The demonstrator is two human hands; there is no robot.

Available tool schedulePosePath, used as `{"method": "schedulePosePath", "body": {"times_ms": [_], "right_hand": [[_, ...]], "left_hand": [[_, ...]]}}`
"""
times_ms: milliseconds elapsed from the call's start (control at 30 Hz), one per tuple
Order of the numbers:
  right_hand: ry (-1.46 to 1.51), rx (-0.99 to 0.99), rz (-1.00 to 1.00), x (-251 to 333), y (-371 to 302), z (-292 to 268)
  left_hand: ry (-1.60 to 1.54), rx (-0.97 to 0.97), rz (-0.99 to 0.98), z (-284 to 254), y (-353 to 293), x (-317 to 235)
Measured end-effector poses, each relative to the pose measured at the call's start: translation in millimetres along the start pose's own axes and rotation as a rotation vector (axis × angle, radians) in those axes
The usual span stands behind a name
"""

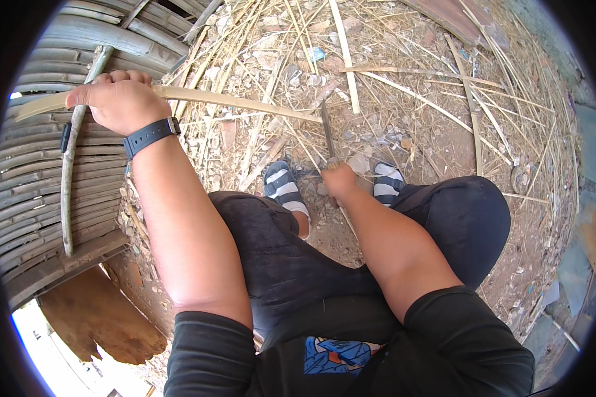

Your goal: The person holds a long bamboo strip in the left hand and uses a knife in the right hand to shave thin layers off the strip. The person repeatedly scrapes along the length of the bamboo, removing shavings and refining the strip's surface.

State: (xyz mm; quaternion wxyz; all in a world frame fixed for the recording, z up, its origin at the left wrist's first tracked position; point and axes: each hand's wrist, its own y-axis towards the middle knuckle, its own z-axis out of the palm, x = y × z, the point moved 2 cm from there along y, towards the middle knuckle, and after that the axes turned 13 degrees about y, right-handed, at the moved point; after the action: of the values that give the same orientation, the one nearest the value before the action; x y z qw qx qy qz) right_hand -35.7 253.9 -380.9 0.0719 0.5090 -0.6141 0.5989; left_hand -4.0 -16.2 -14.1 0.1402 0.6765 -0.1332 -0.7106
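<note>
My left hand (122, 99), a dark watch on its wrist, is closed round a long pale bamboo strip (225, 98) at the far left. The strip runs across to the right, and its far end lies at the blade of a knife (328, 129). Between my feet, my right hand (340, 182) grips the knife's handle, mostly hidden by the fingers. The narrow dark blade points away from me. Whether the edge touches the strip, I cannot tell.
Slatted bamboo panels (59, 165) stand on the left, with a thin pole (73, 172) across them. Split strips (344, 59), straw and stone bits litter the earth ground. A brown sheet (102, 317) is at lower left. My striped-sandalled feet (285, 185) flank the knife.
</note>
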Motion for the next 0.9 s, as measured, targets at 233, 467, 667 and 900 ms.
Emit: {"method": "schedulePosePath", "body": {"times_ms": [233,467,667,900], "right_hand": [[-0.091,-0.086,-0.369,80,-36,-7],[-0.448,-0.012,-0.058,0,-11,-19],[-0.104,-0.025,-0.028,28,-23,-5],[-0.006,-0.091,-0.475,90,-46,-14]], "left_hand": [[0.007,0.012,-0.004,-5,5,4],[-0.002,0.044,-0.038,-6,0,4],[0.003,0.007,-0.003,-4,6,3],[-0.071,0.047,-0.055,-7,7,9]]}}
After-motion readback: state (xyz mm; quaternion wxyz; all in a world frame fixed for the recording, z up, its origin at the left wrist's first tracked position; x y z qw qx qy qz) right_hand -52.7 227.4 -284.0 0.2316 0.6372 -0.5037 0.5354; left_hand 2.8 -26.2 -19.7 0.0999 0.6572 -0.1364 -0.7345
